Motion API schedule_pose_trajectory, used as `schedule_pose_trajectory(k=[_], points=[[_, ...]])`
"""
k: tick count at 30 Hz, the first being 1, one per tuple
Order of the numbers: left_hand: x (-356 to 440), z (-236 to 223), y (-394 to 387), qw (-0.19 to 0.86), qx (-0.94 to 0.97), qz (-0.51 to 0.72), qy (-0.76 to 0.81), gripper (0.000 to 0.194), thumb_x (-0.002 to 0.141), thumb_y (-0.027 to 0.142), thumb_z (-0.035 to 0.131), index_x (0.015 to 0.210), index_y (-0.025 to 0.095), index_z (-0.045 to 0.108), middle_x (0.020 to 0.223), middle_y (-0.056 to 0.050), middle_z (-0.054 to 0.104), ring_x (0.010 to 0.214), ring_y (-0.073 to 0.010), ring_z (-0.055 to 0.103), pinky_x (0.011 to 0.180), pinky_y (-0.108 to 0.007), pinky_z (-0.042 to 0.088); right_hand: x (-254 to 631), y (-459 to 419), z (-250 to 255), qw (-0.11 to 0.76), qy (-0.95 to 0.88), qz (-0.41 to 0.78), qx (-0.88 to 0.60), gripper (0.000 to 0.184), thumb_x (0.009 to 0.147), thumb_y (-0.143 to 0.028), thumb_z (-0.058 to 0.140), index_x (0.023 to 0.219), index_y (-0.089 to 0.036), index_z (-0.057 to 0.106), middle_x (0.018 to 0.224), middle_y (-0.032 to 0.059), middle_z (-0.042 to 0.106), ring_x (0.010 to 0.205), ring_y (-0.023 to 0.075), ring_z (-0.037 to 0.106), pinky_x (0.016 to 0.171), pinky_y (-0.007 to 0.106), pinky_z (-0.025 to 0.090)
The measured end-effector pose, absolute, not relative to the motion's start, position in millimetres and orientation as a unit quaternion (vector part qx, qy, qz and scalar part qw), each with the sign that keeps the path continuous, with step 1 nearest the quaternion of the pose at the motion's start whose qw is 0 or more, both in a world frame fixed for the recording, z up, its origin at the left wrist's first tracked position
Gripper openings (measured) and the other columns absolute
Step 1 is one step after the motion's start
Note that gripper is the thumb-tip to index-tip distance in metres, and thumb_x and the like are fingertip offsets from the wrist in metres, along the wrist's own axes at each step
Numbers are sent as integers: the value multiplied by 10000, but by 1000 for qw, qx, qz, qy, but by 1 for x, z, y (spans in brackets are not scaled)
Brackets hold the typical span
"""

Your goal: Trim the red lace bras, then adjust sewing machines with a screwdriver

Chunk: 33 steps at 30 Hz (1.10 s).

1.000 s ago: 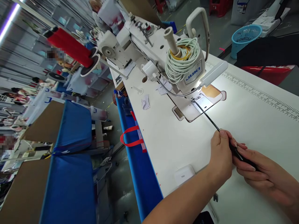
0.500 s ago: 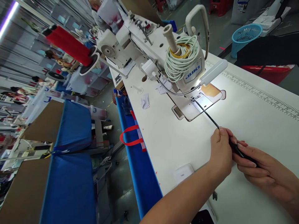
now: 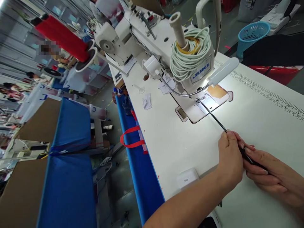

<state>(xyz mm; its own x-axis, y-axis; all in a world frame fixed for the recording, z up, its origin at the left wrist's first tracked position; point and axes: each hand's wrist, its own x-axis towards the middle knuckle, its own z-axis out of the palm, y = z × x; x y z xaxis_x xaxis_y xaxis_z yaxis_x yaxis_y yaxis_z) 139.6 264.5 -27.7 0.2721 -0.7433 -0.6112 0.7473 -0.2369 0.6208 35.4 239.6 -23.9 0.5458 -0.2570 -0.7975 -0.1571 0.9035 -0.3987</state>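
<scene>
A long black screwdriver (image 3: pixel 213 117) reaches from my hands to the needle plate (image 3: pixel 206 103) of a white JUKI sewing machine (image 3: pixel 185 60). My left hand (image 3: pixel 230 158) pinches the shaft near the handle. Behind it, my right hand (image 3: pixel 273 177) is closed round the black handle. The tip sits at the lit plate under the machine's head. A coil of pale cord (image 3: pixel 190 60) is wound round a spool pin on top of the machine.
The machine stands on a white table (image 3: pixel 261 120) with a printed ruler (image 3: pixel 266 93) along its far side. A gooseneck lamp (image 3: pixel 223 71) lights the plate. A red thread cone (image 3: pixel 61 39), a blue basket (image 3: pixel 253 34) and blue-covered benches (image 3: pixel 68 177) lie around.
The view has shifted slightly; both hands and the screwdriver sit a little further right and lower in the picture. Their grip and the tip's place at the plate are unchanged.
</scene>
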Motion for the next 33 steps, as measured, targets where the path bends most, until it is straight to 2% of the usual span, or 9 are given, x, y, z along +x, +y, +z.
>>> schedule_pose_trajectory(k=[4, 8, 15, 21, 28, 33], points=[[140, -27, 264, 613, 507, -606, 9, 425, 919, 587, 456, 726, 210, 424, 627, 63, 424, 566, -104, 522, 758, -338, 524, 35, 244, -25, 844, 488, -29, -219, 619, 757, -670, 689, 538, -171, 396, 466, -90, 211, 423, 9, 28, 318, 103, 105], [140, -26, 265, 615, 509, -602, 2, 423, 931, 579, 434, 726, 210, 424, 626, 62, 423, 564, -101, 524, 760, -339, 529, 38, 245, -21, 843, 489, -28, -221, 607, 740, -629, 728, 539, -170, 385, 465, -93, 209, 427, 3, 23, 329, 99, 92], [140, -27, 264, 616, 509, -602, -5, 468, 890, 646, 459, 724, 211, 429, 628, 54, 429, 565, -110, 542, 733, -334, 536, 34, 242, -24, 849, 481, -19, -217, 638, 720, -683, 718, 531, -173, 386, 451, -98, 199, 415, 3, 19, 321, 103, 91], [140, -30, 264, 623, 503, -599, -12, 403, 950, 537, 424, 718, 208, 429, 621, 62, 429, 550, -98, 524, 767, -334, 525, 34, 241, -25, 846, 485, -30, -220, 625, 730, -669, 723, 538, -171, 398, 459, -91, 223, 417, 6, 29, 321, 110, 88], [140, -33, 266, 629, 496, -598, -17, 413, 939, 556, 435, 712, 211, 422, 614, 67, 409, 555, -93, 492, 827, -359, 517, 39, 247, -24, 800, 524, -29, -290, 634, 746, -716, 666, 558, -185, 376, 475, -81, 232, 418, 21, 80, 337, 154, 78], [139, -34, 266, 638, 481, -601, -2, 375, 953, 507, 435, 719, 214, 423, 605, 68, 386, 552, -92, 464, 824, -352, 517, 42, 252, -25, 769, 554, -64, -313, 613, 677, -724, 725, 646, -209, 394, 501, -87, 259, 437, 36, 116, 352, 152, 88]])
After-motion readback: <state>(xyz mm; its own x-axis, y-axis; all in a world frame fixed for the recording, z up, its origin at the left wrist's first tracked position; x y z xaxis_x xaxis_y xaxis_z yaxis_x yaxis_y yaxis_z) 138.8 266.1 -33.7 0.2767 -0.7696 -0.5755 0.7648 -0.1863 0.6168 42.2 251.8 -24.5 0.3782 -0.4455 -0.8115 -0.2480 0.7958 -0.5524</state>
